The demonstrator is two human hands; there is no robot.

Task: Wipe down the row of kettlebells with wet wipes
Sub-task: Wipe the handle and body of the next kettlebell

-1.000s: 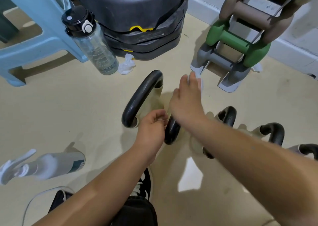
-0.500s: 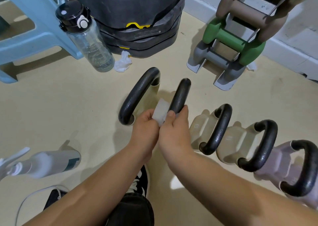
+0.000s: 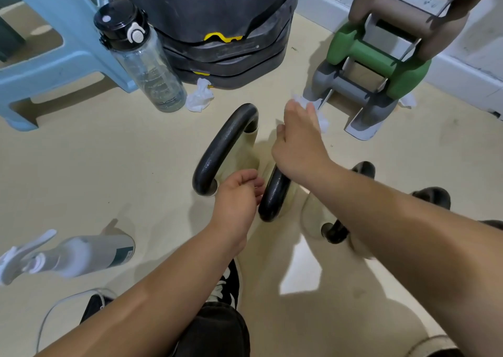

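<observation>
right hand (image 3: 298,141) has slid up the second kettlebell's handle (image 3: 273,193) from the near end half a sec ago, gripping the wet wipe (image 3: 319,114); left hand (image 3: 236,196) loosely curled, empty, beside it. guessing handle's nearly wiped, most of the row on the floor left

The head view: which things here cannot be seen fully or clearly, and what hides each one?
- Kettlebells further along the row: head view, mostly behind the right forearm; their count cannot be told.
- Second kettlebell: upper handle covered by the right hand.
- Wet wipe: mostly hidden by that hand's fingers.
- Spray bottle: blurred, nozzle cut by the left edge, label unreadable.
- Dumbbell rack: top cut by the upper edge.
</observation>
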